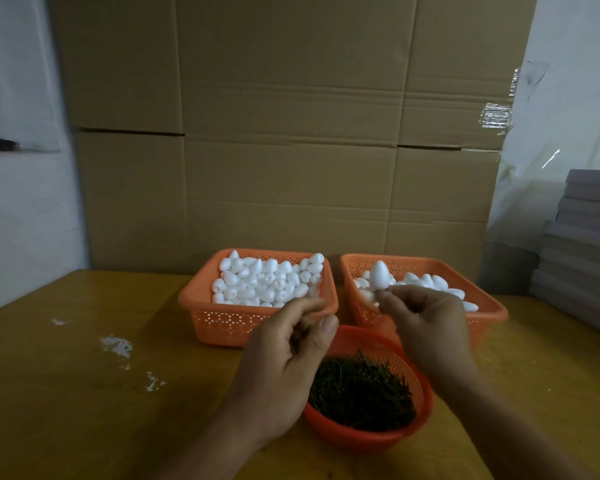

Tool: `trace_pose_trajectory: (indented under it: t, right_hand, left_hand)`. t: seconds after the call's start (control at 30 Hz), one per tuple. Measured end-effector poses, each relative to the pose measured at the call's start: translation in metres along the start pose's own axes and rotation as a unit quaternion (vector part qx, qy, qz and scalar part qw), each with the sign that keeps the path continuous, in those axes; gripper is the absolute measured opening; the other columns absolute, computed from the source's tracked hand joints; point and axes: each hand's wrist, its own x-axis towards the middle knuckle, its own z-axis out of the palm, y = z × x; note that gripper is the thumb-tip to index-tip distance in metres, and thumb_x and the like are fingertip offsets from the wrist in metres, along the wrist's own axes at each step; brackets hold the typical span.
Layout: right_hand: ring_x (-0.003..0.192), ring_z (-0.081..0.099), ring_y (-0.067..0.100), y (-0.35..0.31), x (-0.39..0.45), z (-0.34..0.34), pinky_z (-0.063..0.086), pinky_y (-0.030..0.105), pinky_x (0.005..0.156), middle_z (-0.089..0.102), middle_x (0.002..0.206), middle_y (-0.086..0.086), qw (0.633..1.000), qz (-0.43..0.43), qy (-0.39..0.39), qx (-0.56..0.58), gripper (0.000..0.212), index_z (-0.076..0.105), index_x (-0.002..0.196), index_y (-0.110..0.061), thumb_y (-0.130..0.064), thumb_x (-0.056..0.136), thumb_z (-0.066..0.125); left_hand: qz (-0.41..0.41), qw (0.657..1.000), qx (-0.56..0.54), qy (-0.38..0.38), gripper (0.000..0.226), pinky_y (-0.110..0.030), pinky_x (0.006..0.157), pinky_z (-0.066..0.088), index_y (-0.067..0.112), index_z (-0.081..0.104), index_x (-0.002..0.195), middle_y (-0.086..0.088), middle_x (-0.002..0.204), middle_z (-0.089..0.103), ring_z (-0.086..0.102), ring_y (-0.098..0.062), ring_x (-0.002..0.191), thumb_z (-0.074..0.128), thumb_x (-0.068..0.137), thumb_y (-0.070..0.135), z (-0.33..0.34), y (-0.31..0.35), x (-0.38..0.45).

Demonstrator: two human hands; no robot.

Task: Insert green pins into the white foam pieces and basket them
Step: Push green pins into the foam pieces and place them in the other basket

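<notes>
Nearest me, between my forearms, sits the round orange bowl (426, 407) heaped with green pins (361, 389): thin, stiff and probably sharp, best pinched mid-shaft. Just above it my left hand (284, 362) has fingers loosely curled, thumb toward forefinger; I cannot tell whether it pinches a pin. My right hand (426, 327) pinches a white foam piece (379, 275) at its lower end, holding it upright over the right basket (492, 311). I judge the foam feather-light and easily dented, so a gentle grip suits. Farther off, the left basket (187, 299) brims with loose foam pieces (267, 278).
</notes>
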Motion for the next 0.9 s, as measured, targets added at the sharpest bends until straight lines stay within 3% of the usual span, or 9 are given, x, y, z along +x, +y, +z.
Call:
trace_pose_trajectory:
  t: [0.1,0.2,0.27,0.37,0.5,0.63,0.73,0.9]
  right_hand:
    - [0.042,0.052,-0.003,0.024,0.033,-0.013,0.037,0.021,0.048,0.068,0.058,-0.007,0.995,0.007,0.055,-0.083,0.012,0.077,0.087,-0.020,-0.018,0.094,0.067]
    - [0.047,0.051,0.012,0.047,0.063,-0.028,0.040,0.029,0.053,0.067,0.060,0.008,0.983,0.049,0.069,-0.164,0.021,0.075,0.078,-0.008,-0.016,0.094,0.064]
    - [0.051,0.046,0.021,0.058,0.079,-0.034,0.038,0.033,0.055,0.059,0.056,0.014,0.972,0.084,0.071,-0.209,0.028,0.067,0.070,0.005,-0.011,0.092,0.062]
    - [0.053,0.050,0.024,0.067,0.095,-0.037,0.039,0.032,0.055,0.057,0.056,0.011,0.949,0.118,0.054,-0.287,0.035,0.060,0.060,0.000,-0.014,0.092,0.061]
    - [0.069,0.065,0.028,0.067,0.105,-0.037,0.051,0.036,0.061,0.067,0.075,0.012,0.924,0.148,0.014,-0.351,0.025,0.067,0.079,-0.005,-0.025,0.094,0.063]
    - [0.065,0.062,0.023,0.066,0.106,-0.036,0.044,0.030,0.054,0.065,0.072,0.009,0.911,0.140,0.000,-0.388,0.027,0.064,0.077,-0.007,-0.027,0.095,0.062]
    - [0.065,0.061,0.024,0.067,0.107,-0.036,0.047,0.034,0.058,0.065,0.073,0.011,0.911,0.139,0.007,-0.388,0.027,0.064,0.076,-0.006,-0.024,0.095,0.061]
    - [0.051,0.046,0.019,0.064,0.102,-0.040,0.036,0.029,0.049,0.056,0.060,0.009,0.923,0.131,0.046,-0.358,0.031,0.061,0.067,-0.002,-0.012,0.095,0.052]
  left_hand:
    - [0.012,1.000,0.004,0.008,0.038,-0.017,0.062,0.044,0.030,0.069,0.106,0.012,0.074,0.063,0.059,-0.002,0.067,0.049,0.091,0.059,0.001,-0.001,0.001]
    - [0.010,1.000,0.001,-0.006,0.036,-0.026,0.057,0.045,0.030,0.069,0.099,0.008,0.069,0.061,0.055,-0.004,0.062,0.049,0.092,0.059,0.002,-0.002,0.000]
    - [0.014,1.000,0.009,-0.009,0.036,-0.024,0.057,0.044,0.031,0.068,0.095,0.009,0.068,0.059,0.054,-0.004,0.062,0.048,0.092,0.060,0.002,-0.003,0.000]
    - [0.019,1.000,0.019,-0.005,0.034,-0.020,0.057,0.043,0.031,0.067,0.092,0.011,0.067,0.059,0.055,-0.004,0.062,0.049,0.092,0.059,0.003,-0.003,0.000]
    - [0.024,1.000,0.016,-0.009,0.032,-0.027,0.054,0.044,0.032,0.067,0.089,0.006,0.066,0.058,0.053,-0.005,0.060,0.049,0.091,0.059,0.003,-0.003,0.000]
    - [0.029,0.999,0.018,-0.010,0.033,-0.032,0.055,0.044,0.032,0.066,0.088,0.003,0.066,0.058,0.052,-0.008,0.058,0.048,0.091,0.060,0.003,-0.002,-0.001]
    - [0.034,0.999,0.028,-0.008,0.034,-0.033,0.055,0.045,0.031,0.066,0.086,0.001,0.066,0.058,0.054,-0.014,0.059,0.048,0.091,0.060,0.003,-0.004,-0.001]
    - [0.035,0.998,0.041,-0.015,0.031,-0.024,0.053,0.042,0.030,0.066,0.084,0.004,0.063,0.057,0.052,-0.007,0.056,0.052,0.094,0.055,0.003,-0.007,0.000]
